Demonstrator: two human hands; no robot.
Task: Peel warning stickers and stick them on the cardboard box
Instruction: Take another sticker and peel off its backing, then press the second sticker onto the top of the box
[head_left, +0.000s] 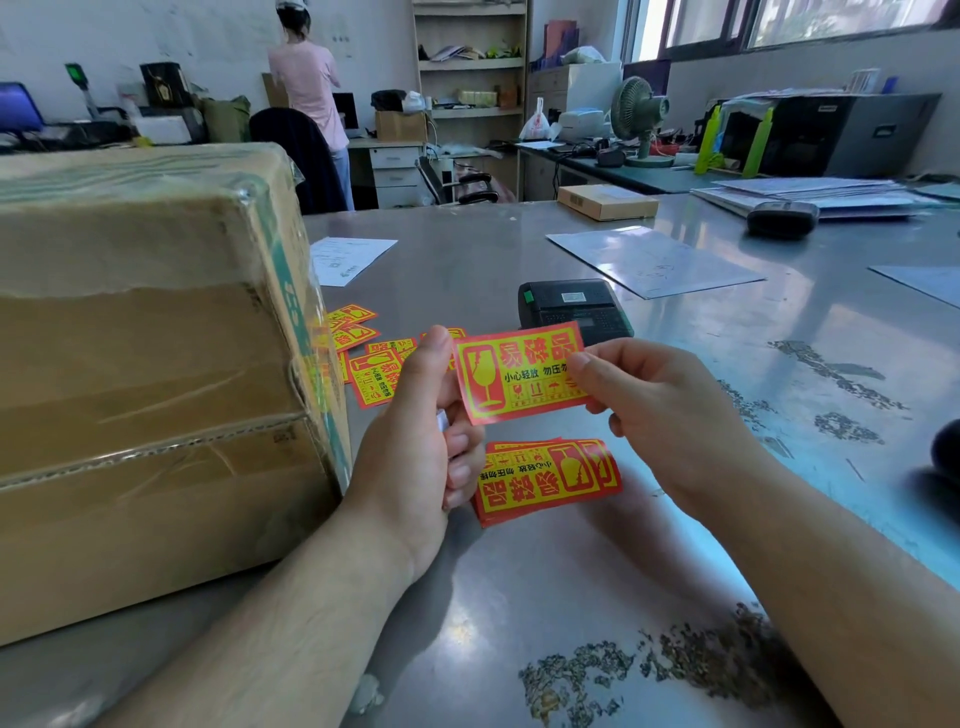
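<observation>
Head view: only one cam, looks down at both hands over a steel counter (519, 597).
Held sticker (519, 374): red/yellow warning label, face toward the person, held up in the air between both hands, above the counter and just right of the box.
Left hand (421, 441): thumb pressed on the sticker's left edge, other fingers (462, 467) curled in behind; a bit of white shows by them, maybe backing paper, can't tell. Probably working a corner loose to peel.
Right hand (660, 410): thumb + fingers pinch the sticker's right end, likely to keep it taut while the left picks at it.
Cardboard box (145, 374): big, taped, stands at left on the counter, side face close to the hands, so it's an easy reach for sticking. No label visible on it.
Sticker stack (545, 478): lies flat on the counter right under the hands, next ones ready.
Loose stickers (369, 358): scattered beside the box's far corner.
Black device (571, 306): behind the hands, not in use.
Step (judgement): peel stage, backing prob. not fully off yet.
</observation>
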